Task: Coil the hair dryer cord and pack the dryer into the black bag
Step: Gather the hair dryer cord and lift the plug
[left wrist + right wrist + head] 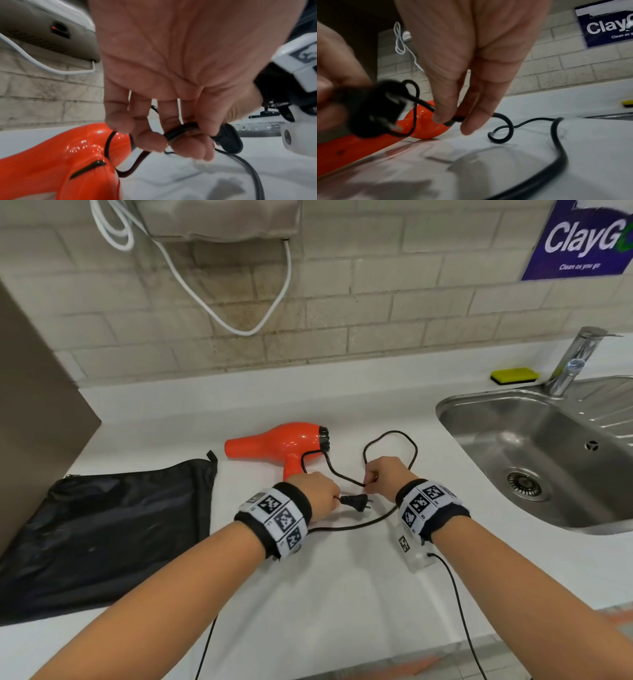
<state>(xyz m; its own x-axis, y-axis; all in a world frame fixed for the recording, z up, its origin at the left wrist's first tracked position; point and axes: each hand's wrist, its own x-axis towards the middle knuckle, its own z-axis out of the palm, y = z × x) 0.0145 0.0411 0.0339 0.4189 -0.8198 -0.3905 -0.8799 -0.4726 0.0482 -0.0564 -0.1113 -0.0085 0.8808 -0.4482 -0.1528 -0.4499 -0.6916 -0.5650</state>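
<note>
White countertop (342, 577) fills the foreground. Nearest, the left hand (317, 496) pinches the thin black cord (390, 440) beside its black plug (354, 502); the right hand (385, 474) pinches the cord further along. Beyond lies the glossy orange hair dryer (277, 443), with a flat black fabric bag (113, 525) left.

Beige brick-tile wall (376, 302), white countertop (342, 594), steel sink (513, 446), chrome faucet (572, 361), purple sign (582, 241)

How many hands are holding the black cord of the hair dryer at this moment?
2. The left hand grips the cord just behind the plug. The right hand pinches it further along, near the hair dryer handle.
</note>
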